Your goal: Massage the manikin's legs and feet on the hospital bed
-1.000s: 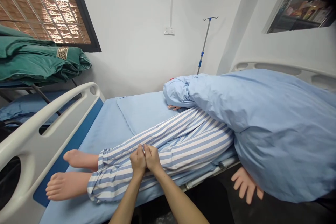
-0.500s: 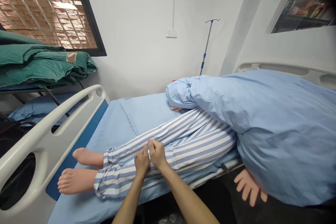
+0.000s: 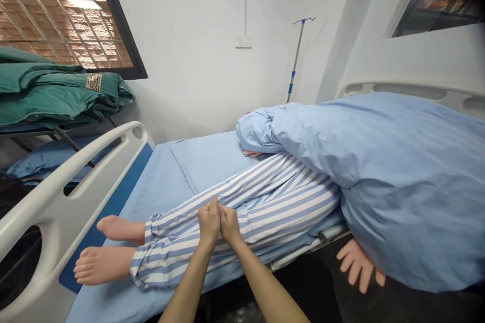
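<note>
My left hand [image 3: 209,218] and my right hand [image 3: 229,222] are closed into loose fists, side by side and touching at the thumbs. Nothing shows in either of them. Both are over the blue-and-white striped trousers [image 3: 288,212] of a manikin lying on the bed; whether they touch the cloth I cannot tell. The manikin's bare feet [image 3: 102,265] point left, towards the footboard. A blue quilt [image 3: 379,146] is heaped over its upper body. One manikin hand [image 3: 358,265] hangs out below the quilt, past the bed's near edge.
The pale footboard [image 3: 98,169] rises at left, and a headboard [image 3: 394,90] stands behind the quilt. Light blue sheet [image 3: 212,156] covers the mattress. An IV pole [image 3: 297,55] is by the wall. Folded green blankets [image 3: 56,93] lie on another bed under the barred window.
Both fists have shifted against each other: the left moved slightly up and right, the right slightly down. The view has tilted a little. The manikin and quilt lie as before.
</note>
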A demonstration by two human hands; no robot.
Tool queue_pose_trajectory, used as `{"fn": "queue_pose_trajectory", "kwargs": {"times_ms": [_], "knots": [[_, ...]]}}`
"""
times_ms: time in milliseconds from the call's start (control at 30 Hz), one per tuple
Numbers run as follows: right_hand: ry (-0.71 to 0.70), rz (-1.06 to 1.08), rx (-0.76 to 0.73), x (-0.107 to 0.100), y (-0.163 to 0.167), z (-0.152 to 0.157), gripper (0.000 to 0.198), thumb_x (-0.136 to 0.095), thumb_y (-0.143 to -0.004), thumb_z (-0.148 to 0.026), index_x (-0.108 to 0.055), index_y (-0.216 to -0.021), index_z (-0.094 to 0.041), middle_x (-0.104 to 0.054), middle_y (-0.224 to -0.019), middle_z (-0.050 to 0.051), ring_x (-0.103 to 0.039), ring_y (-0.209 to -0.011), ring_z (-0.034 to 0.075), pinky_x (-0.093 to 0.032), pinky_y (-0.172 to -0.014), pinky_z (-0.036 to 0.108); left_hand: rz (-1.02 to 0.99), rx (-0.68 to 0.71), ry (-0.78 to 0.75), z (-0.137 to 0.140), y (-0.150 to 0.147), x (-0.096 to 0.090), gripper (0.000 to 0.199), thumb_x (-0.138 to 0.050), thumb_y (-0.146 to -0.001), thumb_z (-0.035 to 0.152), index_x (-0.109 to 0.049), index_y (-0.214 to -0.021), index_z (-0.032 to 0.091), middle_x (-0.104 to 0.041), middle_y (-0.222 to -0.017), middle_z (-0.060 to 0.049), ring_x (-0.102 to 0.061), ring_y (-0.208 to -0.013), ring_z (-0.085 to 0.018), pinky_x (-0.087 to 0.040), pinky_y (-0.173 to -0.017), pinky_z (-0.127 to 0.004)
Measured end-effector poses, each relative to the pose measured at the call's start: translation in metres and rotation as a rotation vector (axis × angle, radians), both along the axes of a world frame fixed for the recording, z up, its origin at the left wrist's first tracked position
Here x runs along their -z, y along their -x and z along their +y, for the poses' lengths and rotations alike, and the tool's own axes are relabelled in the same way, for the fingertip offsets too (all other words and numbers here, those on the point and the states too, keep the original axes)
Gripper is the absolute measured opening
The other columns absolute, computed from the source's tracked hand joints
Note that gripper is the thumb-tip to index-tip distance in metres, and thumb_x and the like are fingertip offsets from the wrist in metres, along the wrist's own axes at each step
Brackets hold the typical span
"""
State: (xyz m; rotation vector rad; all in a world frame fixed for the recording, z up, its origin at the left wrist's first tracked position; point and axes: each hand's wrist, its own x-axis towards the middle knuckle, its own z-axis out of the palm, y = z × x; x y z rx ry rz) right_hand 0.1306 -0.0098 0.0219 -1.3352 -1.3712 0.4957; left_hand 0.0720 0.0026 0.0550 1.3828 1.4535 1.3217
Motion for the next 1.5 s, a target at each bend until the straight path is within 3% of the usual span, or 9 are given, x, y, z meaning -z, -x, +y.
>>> {"fn": "queue_pose_trajectory", "kwargs": {"times_ms": [100, 233, 333, 633, 900, 1033, 1200, 1367, 1500], "knots": [[-0.020, 0.111, -0.006, 0.001, -0.003, 0.000, 0.040, -0.024, -0.083, -0.032, -0.042, -0.051, -0.015, -0.044, -0.049, -0.002, -0.036, -0.047, 0.008, -0.025, -0.047, 0.019, 0.136, 0.012, -0.061, -0.003, -0.005, 0.003, 0.037, -0.032, -0.073, 0.036, -0.033, -0.042, 0.017, -0.030, -0.039, 0.004, -0.029, -0.041, -0.007, -0.023, -0.043, -0.020], [-0.015, 0.214, 0.052, 0.004, -0.003, 0.002, 0.035, -0.029, -0.082, -0.031, -0.036, -0.050, -0.016, -0.037, -0.047, -0.004, -0.033, -0.046, 0.008, -0.025, -0.045, 0.019, 0.584, -0.038, -0.020, -0.006, -0.002, 0.028, 0.042, -0.030, -0.076, 0.037, -0.052, -0.048, 0.015, -0.048, -0.045, -0.002, -0.037, -0.045, -0.008, -0.021, -0.047, -0.021], [0.012, 0.229, 0.083, 0.003, -0.001, 0.002, 0.035, -0.029, -0.081, -0.031, -0.033, -0.050, -0.017, -0.034, -0.046, -0.004, -0.031, -0.045, 0.007, -0.024, -0.044, 0.019, 0.735, -0.068, 0.010, -0.005, 0.002, 0.039, 0.040, -0.030, -0.077, 0.036, -0.057, -0.055, 0.016, -0.055, -0.052, -0.005, -0.041, -0.048, -0.009, -0.019, -0.048, -0.021], [-0.052, 0.007, 0.037, -0.033, -0.015, -0.005, 0.040, -0.027, -0.082, -0.033, -0.038, -0.049, -0.016, -0.034, -0.045, -0.004, -0.032, -0.044, 0.007, -0.023, -0.045, 0.020, 0.668, 0.004, -0.014, -0.007, 0.006, 0.037, 0.037, -0.033, -0.075, 0.032, -0.051, -0.048, 0.015, -0.052, -0.049, -0.001, -0.037, -0.046, -0.007, -0.018, -0.047, -0.020], [0.041, -0.186, 0.080, 0.002, -0.012, -0.006, 0.040, -0.026, -0.083, -0.029, -0.050, -0.055, -0.015, -0.049, -0.049, 0.000, -0.039, -0.047, 0.008, -0.023, -0.048, 0.021, 0.560, -0.014, -0.041, -0.007, 0.005, 0.039, 0.044, -0.027, -0.077, 0.039, -0.047, -0.046, 0.015, -0.052, -0.048, -0.002, -0.041, -0.048, -0.008, -0.024, -0.049, -0.020], [0.022, -0.169, 0.063, 0.001, -0.013, -0.006, 0.041, -0.025, -0.083, -0.028, -0.049, -0.053, -0.015, -0.048, -0.048, 0.000, -0.038, -0.046, 0.008, -0.021, -0.047, 0.022, 0.406, -0.030, -0.037, -0.013, -0.002, 0.022, 0.043, -0.029, -0.076, 0.041, -0.042, -0.043, 0.016, -0.046, -0.043, 0.000, -0.039, -0.045, -0.009, -0.026, -0.047, -0.021], [0.003, -0.010, 0.038, 0.001, -0.019, -0.003, 0.041, -0.026, -0.082, -0.032, -0.043, -0.049, -0.015, -0.043, -0.046, -0.001, -0.035, -0.045, 0.008, -0.023, -0.045, 0.020, 0.154, -0.071, -0.120, -0.021, -0.023, -0.001, 0.039, -0.032, -0.074, 0.039, -0.024, -0.042, 0.018, -0.029, -0.039, 0.004, -0.028, -0.041, -0.007, -0.025, -0.042, -0.020], [-0.002, 0.178, 0.082, 0.004, -0.022, -0.004, 0.036, -0.028, -0.081, -0.031, -0.039, -0.050, -0.016, -0.038, -0.046, -0.003, -0.033, -0.045, 0.008, -0.025, -0.044, 0.020, 0.248, -0.052, -0.062, -0.015, -0.027, 0.017, 0.039, -0.033, -0.073, 0.039, -0.032, -0.041, 0.017, -0.034, -0.039, 0.003, -0.030, -0.042, -0.007, -0.025, -0.043, -0.020], [0.015, 0.193, 0.084, 0.000, -0.019, -0.003, 0.033, -0.031, -0.080, -0.028, -0.037, -0.049, -0.016, -0.037, -0.046, -0.003, -0.033, -0.045, 0.007, -0.024, -0.044, 0.020, 0.288, -0.004, -0.048, -0.010, -0.021, 0.033, 0.037, -0.034, -0.073, 0.037, -0.040, -0.045, 0.016, -0.041, -0.041, 0.002, -0.035, -0.045, -0.008, -0.026, -0.046, -0.019]]}}
